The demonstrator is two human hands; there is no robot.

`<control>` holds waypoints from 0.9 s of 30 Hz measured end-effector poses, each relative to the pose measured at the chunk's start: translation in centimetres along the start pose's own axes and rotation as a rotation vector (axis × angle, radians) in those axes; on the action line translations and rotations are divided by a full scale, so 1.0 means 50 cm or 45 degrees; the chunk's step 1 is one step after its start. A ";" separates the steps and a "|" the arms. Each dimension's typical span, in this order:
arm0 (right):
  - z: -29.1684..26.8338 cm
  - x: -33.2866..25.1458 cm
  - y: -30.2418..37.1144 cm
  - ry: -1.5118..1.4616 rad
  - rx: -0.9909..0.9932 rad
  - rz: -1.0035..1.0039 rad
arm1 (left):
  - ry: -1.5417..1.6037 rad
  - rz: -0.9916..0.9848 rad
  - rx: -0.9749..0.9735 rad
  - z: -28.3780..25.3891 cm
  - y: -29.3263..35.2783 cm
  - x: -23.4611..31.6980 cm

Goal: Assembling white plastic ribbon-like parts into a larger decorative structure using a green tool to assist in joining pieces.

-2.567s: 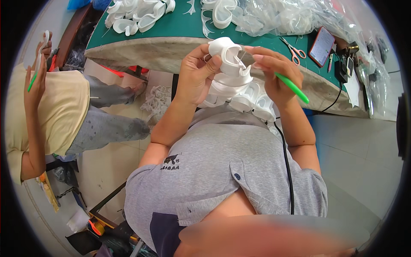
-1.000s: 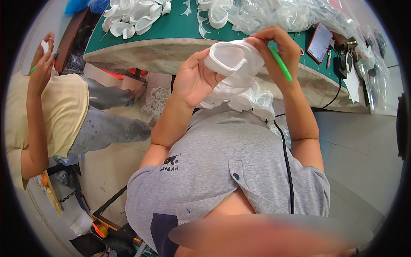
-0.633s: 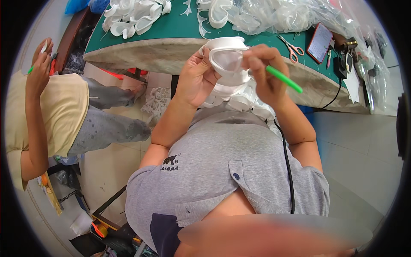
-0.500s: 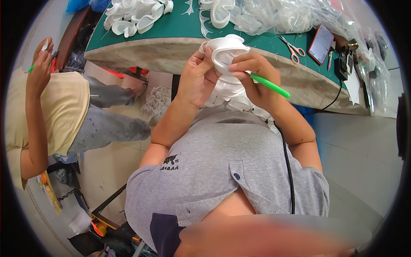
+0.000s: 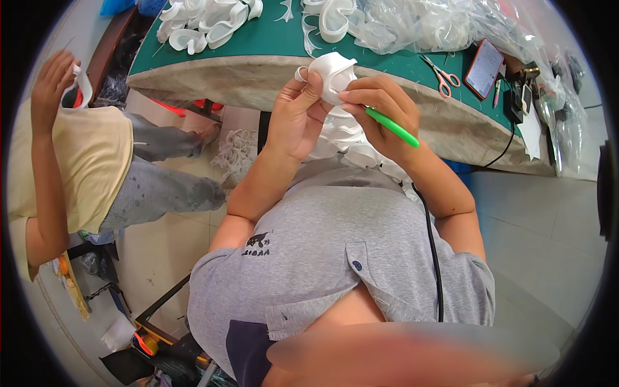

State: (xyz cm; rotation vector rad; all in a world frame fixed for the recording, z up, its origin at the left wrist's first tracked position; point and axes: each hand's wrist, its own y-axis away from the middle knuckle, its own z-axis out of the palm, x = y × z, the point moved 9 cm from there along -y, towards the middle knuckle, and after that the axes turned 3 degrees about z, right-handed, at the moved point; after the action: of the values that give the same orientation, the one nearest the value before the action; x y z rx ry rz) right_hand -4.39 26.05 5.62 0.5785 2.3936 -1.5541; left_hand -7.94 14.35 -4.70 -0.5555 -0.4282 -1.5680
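Observation:
My left hand (image 5: 298, 117) pinches a soft-looking white curved moulded piece (image 5: 331, 69), held up in front of the table's near edge. A narrow loop of the same white material stands out by my left thumb. In my right hand (image 5: 385, 115) lies a slim tool with a bright green handle (image 5: 393, 127); its working tip is hidden by the fingers. The right thumb and fingertips touch the right side of the white piece. Below my hands, more white curved pieces (image 5: 342, 132) are heaped at my lap.
The green-topped table (image 5: 271, 45) bears white pieces (image 5: 213, 22), clear plastic bags (image 5: 412, 29), pink-handled scissors (image 5: 443, 76) and a phone (image 5: 483, 68). A black cable (image 5: 433, 258) runs down my front. At the left another person (image 5: 84, 168) holds a white piece. White scraps (image 5: 237, 155) lie on the floor.
The white piece has been turned, now showing a smooth rounded side. My right hand and the green-handled tool have shifted slightly left. The other person's hands have moved apart.

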 end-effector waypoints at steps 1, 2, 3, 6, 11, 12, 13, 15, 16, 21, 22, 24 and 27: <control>0.001 0.004 0.001 0.001 -0.005 0.026 | 0.007 -0.002 0.002 -0.004 -0.001 -0.001; 0.001 0.008 0.001 0.002 -0.010 0.051 | 0.014 -0.003 0.004 -0.006 -0.001 -0.002; 0.002 0.010 -0.001 0.003 -0.008 0.051 | 0.013 -0.005 0.002 -0.006 -0.002 -0.003; 0.006 0.011 -0.003 0.128 -0.006 -0.009 | -0.052 0.056 0.019 -0.009 -0.003 -0.004; -0.034 0.052 0.006 0.284 0.176 -0.049 | -0.100 0.195 0.132 -0.025 -0.004 0.009; -0.058 0.076 0.006 0.332 0.273 -0.015 | -0.100 0.196 0.132 -0.027 -0.003 0.015; -0.086 0.104 0.008 0.380 0.369 0.018 | -0.039 0.183 0.074 -0.024 -0.005 0.023; -0.147 0.167 0.008 0.528 0.497 0.113 | 0.159 0.207 -0.087 -0.023 -0.015 0.044; -0.187 0.210 0.017 0.522 0.572 0.229 | 0.161 0.205 -0.091 -0.028 -0.019 0.055; -0.275 0.340 0.056 -0.025 0.845 0.700 | 0.341 0.090 -0.175 -0.010 -0.027 0.081; -0.274 0.340 0.060 -0.022 0.848 0.701 | 0.328 -0.029 -0.202 -0.001 -0.029 0.067; -0.204 0.347 0.051 -0.674 0.699 0.813 | 0.304 -0.453 -0.463 0.013 -0.022 0.010; -0.121 0.276 0.019 -0.903 0.485 0.838 | -0.550 -0.735 -0.244 -0.031 -0.009 -0.080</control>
State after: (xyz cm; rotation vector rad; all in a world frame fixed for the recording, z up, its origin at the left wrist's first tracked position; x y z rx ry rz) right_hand -16.19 34.65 1.86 0.6494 1.2332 -1.5422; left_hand -8.43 16.71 -8.27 -0.9885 -0.8236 -2.0549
